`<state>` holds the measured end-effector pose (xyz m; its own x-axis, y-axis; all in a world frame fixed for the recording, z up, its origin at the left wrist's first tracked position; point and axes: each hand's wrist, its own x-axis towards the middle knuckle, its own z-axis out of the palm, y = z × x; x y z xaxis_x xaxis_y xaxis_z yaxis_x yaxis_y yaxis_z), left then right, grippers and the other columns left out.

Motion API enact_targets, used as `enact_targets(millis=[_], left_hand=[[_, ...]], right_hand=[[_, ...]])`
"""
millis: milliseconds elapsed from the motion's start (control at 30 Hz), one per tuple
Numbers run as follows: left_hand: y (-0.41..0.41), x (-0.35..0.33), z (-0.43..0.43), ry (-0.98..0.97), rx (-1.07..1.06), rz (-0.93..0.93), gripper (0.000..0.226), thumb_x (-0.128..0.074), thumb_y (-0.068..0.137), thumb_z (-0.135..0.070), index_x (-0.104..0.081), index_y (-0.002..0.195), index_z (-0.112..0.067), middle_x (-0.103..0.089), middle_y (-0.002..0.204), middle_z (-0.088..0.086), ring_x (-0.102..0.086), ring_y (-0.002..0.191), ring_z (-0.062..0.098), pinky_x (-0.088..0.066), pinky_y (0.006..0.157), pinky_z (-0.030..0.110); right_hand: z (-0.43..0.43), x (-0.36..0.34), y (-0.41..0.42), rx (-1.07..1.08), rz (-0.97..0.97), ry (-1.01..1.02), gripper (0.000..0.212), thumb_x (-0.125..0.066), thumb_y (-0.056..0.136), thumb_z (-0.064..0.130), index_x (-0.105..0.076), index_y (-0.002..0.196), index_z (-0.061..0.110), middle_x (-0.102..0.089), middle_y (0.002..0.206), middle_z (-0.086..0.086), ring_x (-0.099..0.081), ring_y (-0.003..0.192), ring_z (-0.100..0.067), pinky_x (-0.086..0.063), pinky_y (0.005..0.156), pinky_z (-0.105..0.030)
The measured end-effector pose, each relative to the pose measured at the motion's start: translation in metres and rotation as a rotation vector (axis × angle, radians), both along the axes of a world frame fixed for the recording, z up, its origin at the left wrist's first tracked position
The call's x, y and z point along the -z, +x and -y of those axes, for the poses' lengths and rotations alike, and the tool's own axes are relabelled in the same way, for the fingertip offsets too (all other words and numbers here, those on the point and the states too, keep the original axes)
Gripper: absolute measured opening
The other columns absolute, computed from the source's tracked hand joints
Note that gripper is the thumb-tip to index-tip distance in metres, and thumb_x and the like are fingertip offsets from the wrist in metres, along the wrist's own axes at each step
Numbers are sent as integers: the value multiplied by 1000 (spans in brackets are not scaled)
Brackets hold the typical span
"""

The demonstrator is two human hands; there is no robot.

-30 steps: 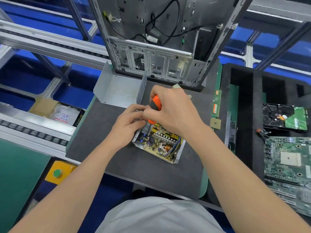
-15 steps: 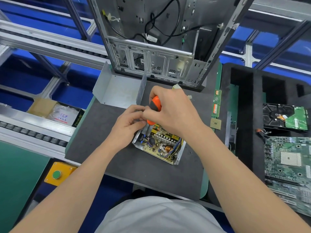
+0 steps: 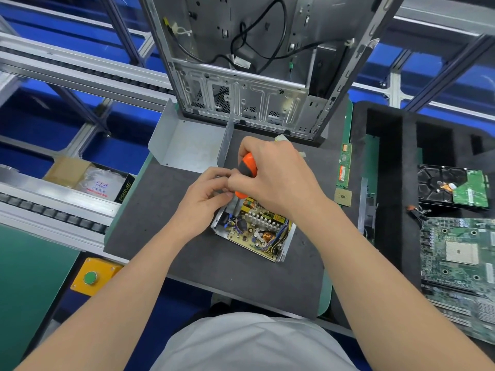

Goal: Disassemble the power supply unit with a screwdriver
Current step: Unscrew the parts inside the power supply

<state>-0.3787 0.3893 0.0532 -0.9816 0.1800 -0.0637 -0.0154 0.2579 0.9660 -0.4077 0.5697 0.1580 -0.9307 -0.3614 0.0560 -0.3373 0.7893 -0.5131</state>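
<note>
The opened power supply unit is lying on the grey mat, its circuit board exposed. The right hand is gripping the orange-handled screwdriver — tip down at the unit's far-left corner. The left hand is pinching the casing wall there, fingers curled.

The only word I can read from here is "PRIME", in pale letters running up the dark side of the cardboard box at the left, beside the conveyor rail. The white bag lying in that box carries blue letters over red print, too blurred for me to spell out. The memory stick wears a red sticker whose print I cannot read. Markings on the power supply unit are too small.
</note>
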Motion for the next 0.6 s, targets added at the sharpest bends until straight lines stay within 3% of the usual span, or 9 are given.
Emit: enact_targets(millis=[100,200,333,400,467,533,600], left_hand=[[0,-2,-1,18,1,6,40,-58,91,-15,-74,92,-51,-60,118,-26,-61,113,16,-50,102,49],[1,-3,-2,27,6,7,40,-57,90,-15,-72,89,-52,-58,114,-26,-60,106,13,-46,93,39],[1,-3,-1,27,19,1,29,-61,94,-19,-76,89,-43,-59,123,-9,-62,113,22,-51,101,52],[3,-3,1,7,39,8,17,-64,91,-16,-78,94,-24,-58,126,1,-62,113,29,-52,100,56],[7,-4,4,-44,83,-34,17,-66,87,-18,-76,99,-15,-58,128,-1,-61,115,24,-52,99,44],[13,-7,5,-113,117,-88,23,-68,86,-30,-76,104,-18,-58,133,-10,-58,124,13,-46,102,21],[17,-13,5,-192,76,-106,16,-72,88,-34,-76,101,-28,-58,129,-22,-56,123,1,-39,95,4]], right_hand=[[1,0,1,-2,2,5,28,-67,80,46,-59,94,23,-57,69,7,-59,74,-25,-28,51,-27],[2,-1,4,-11,13,23,28,-67,82,45,-59,95,21,-58,71,6,-59,73,-25,-33,51,-29],[1,-10,3,-139,107,-3,24,-71,81,35,-56,96,23,-61,84,4,-58,83,-24,-54,67,-43],[0,-17,2,-236,180,-24,25,-73,80,27,-57,98,24,-61,91,5,-56,87,-20,-55,73,-45],[1,-23,0,-293,198,-19,28,-75,78,20,-58,101,21,-60,92,4,-55,88,-21,-53,75,-45],[2,-30,-1,-322,194,21,29,-73,77,17,-57,101,21,-58,91,5,-53,87,-20,-53,74,-44],[3,-34,0,-356,186,94,28,-72,78,18,-56,100,22,-55,88,7,-52,87,-20,-53,72,-43]])
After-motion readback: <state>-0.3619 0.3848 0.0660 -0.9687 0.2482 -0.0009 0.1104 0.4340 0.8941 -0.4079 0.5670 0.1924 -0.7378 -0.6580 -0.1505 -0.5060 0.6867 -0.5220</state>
